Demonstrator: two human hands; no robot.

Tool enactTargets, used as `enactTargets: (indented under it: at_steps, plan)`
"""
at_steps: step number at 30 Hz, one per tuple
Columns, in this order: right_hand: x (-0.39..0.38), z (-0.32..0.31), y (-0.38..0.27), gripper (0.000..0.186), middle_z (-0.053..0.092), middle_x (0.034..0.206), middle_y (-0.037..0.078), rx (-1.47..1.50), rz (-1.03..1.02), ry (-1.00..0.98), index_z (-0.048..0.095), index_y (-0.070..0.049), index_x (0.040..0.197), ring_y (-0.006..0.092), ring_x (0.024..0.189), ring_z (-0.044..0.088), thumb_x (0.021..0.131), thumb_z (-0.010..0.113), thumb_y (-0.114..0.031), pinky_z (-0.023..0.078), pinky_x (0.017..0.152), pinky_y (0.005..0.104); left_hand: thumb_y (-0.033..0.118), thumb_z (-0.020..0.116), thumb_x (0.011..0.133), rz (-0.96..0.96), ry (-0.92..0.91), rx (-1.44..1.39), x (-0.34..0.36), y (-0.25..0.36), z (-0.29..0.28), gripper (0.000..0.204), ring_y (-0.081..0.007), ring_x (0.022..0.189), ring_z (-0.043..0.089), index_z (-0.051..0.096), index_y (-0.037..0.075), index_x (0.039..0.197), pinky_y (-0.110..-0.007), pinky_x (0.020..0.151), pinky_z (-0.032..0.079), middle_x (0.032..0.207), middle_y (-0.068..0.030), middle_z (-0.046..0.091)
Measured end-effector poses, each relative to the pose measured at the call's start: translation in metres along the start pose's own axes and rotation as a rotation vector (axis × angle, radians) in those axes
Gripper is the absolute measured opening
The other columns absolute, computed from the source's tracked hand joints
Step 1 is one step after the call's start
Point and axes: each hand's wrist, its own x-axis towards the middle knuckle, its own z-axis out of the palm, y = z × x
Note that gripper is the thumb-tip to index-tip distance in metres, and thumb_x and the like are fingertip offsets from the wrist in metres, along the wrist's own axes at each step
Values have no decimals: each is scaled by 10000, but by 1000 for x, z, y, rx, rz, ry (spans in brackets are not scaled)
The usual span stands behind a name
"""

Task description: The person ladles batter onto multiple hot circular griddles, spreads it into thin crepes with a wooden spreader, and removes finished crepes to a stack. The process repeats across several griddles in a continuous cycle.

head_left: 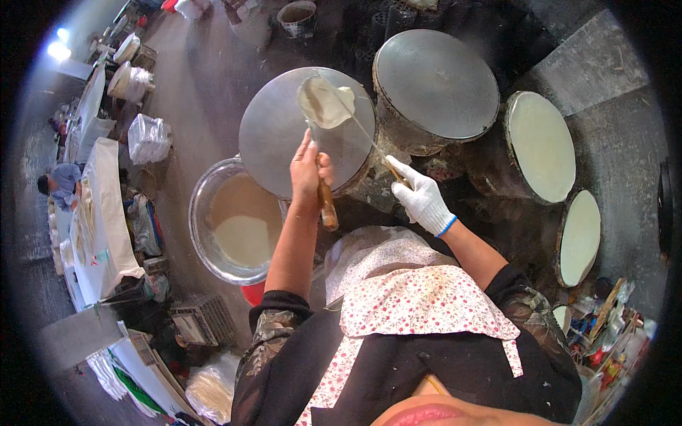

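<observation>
In my bare left hand [310, 167] is the brown wooden handle of a scraper-like tool [328, 210]; its thin metal end points away from me, over the round griddle [273, 121]. My right hand [420, 197], in a white knit glove with a blue cuff, grips the wooden end of a long-handled ladle [369, 138]. The ladle's thin shaft reaches to a mass of pale batter [328, 103] over the griddle's far part; this batter hides the ladle's bowl. Left of the griddle stands a large metal basin [201, 241] holding pale, creamy liquid.
A second bare griddle [437, 82] stands to the right, then two round griddles [541, 145] [580, 238] covered with pale sheets. Far left, a person [65, 186] bends at a long table [114, 213]. A crate [202, 323] and plastic-wrapped stacks [149, 138] sit on the floor.
</observation>
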Motion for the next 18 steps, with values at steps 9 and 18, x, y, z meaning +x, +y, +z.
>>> enactTargets:
  at_steps: [9,18]
  plan:
    - [22,-7,53,579,678,1454,137,-77,-75,160,548,-59,1548,161,1266,653,982,659,-101,483,1086,298,186,572,1059,590,74,1441,34,-43,-22,513,-367,691,713,552,264,1566,-501,691,548,785,-252,678]
    - [2,36,93,558,698,1375,211,-171,-75,357,534,-106,1562,262,1188,723,1049,671,-276,532,1003,335,143,588,1025,684,169,1414,54,-22,-48,583,-380,768,716,523,292,1586,-461,702,553,859,-225,708]
